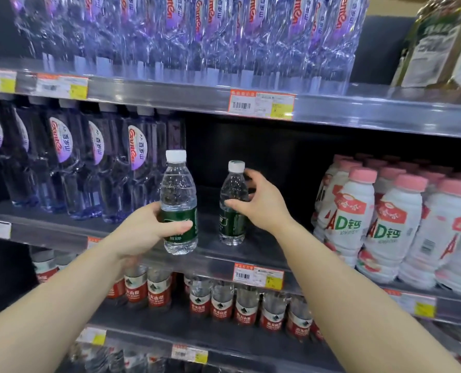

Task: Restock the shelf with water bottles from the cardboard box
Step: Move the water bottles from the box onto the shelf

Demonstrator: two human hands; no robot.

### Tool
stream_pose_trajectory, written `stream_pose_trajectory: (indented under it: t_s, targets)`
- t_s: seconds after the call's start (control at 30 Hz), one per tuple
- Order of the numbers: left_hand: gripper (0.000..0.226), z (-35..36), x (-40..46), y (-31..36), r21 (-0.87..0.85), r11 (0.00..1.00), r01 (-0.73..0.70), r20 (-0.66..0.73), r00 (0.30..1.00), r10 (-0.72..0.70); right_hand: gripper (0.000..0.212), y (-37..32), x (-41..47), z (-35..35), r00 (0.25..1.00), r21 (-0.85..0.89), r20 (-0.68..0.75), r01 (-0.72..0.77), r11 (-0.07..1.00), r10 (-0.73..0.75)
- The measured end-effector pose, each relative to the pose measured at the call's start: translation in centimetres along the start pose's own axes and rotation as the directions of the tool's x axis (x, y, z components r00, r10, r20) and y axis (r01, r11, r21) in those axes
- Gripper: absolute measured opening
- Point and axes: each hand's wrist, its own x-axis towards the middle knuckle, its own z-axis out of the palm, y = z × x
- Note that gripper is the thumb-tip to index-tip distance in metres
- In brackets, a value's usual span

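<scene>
While left hand point(146, 232) grips bottle point(179, 203); dark shelf point(264, 246) bare behind.

A single head-worn wide-angle view looks forward and slightly down, close against the middle shelf point(250, 254) of a shop rack, near enough that both forearms reach in from the bottom edge. Shelves above and below bow at the frame's edges from lens distortion.
</scene>
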Motion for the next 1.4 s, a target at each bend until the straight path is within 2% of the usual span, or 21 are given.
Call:
stream_pose_trajectory:
  t_s: [0.1, 0.17, 0.3, 0.37, 0.4, 0.5, 0.53, 0.63, 0.77, 1.13, 1.33, 1.4]
  targets:
    - [0.032, -0.7, 0.1, 0.3, -0.017, 0.999, -0.034, 0.011, 0.999, 0.034, 0.071, 0.5, 0.9, 0.9, 1.0, 0.002, -0.019, -0.006, 1.0, 0.006]
    - [0.036, -1.3, 0.0, 0.6, -0.052, 0.998, -0.045, 0.01, 0.999, 0.046, 0.07, 1.1, 1.7, 1.9, 0.998, 0.013, -0.065, -0.001, 1.0, 0.002]
    - [0.085, -2.6, 0.5, 0.9, -0.107, 0.993, -0.053, -0.004, 0.999, 0.053, 0.066, 2.3, 5.0, 4.3, 0.989, 0.005, -0.144, -0.018, 1.0, 0.018]
    - [0.098, -4.0, 1.3, 0.9, -0.125, 0.991, -0.057, -0.038, 0.998, 0.053, 0.064, 1.9, 7.9, 5.8, 0.99, 0.018, -0.144, 0.003, 1.0, 0.0]
    - [0.092, -4.1, 1.4, 0.8, -0.12, 0.992, -0.049, -0.036, 0.998, 0.045, 0.062, 2.3, 8.5, 6.2, 0.991, 0.018, -0.134, -0.002, 1.0, 0.005]
    - [0.041, -3.6, 1.2, 0.7, -0.101, 0.995, -0.015, -0.043, 0.999, 0.011, 0.06, 3.5, 9.7, 6.7, 0.989, -0.025, -0.143, -0.037, 0.999, 0.033]
    - [0.035, -3.5, 1.4, 0.5, -0.091, 0.996, -0.007, -0.048, 0.999, 0.003, 0.062, 3.8, 10.3, 7.2, 0.987, -0.043, -0.159, -0.042, 0.998, 0.034]
    - [0.033, -3.7, 2.1, 0.0, -0.068, 0.998, 0.014, -0.052, 0.998, -0.018, 0.07, 4.5, 12.6, 8.7, 0.988, -0.085, -0.151, -0.042, 0.995, 0.029]
    - [0.033, -3.8, 2.6, -0.8, -0.049, 0.998, 0.031, -0.03, 0.999, -0.032, 0.064, 5.2, 13.6, 9.4, 0.987, -0.025, -0.163, 0.006, 1.0, -0.01]
    - [0.032, -2.9, 3.4, -1.6, -0.047, 0.998, 0.033, -0.014, 0.999, -0.034, 0.068, 5.9, 13.4, 9.3, 0.98, -0.02, -0.187, 0.065, 0.998, -0.067]
    - [0.029, -1.1, 4.2, -1.3, -0.007, 1.0, -0.016, -0.016, 1.0, 0.016, 0.084, 5.6, 13.1, 7.8, 0.998, -0.09, -0.031, 0.046, 0.995, -0.049]
    - [0.031, -0.4, 4.5, -1.4, -0.002, 1.0, -0.019, -0.019, 1.0, 0.019, 0.079, 5.0, 12.0, 6.4, 0.998, -0.08, -0.032, 0.047, 0.996, -0.049]
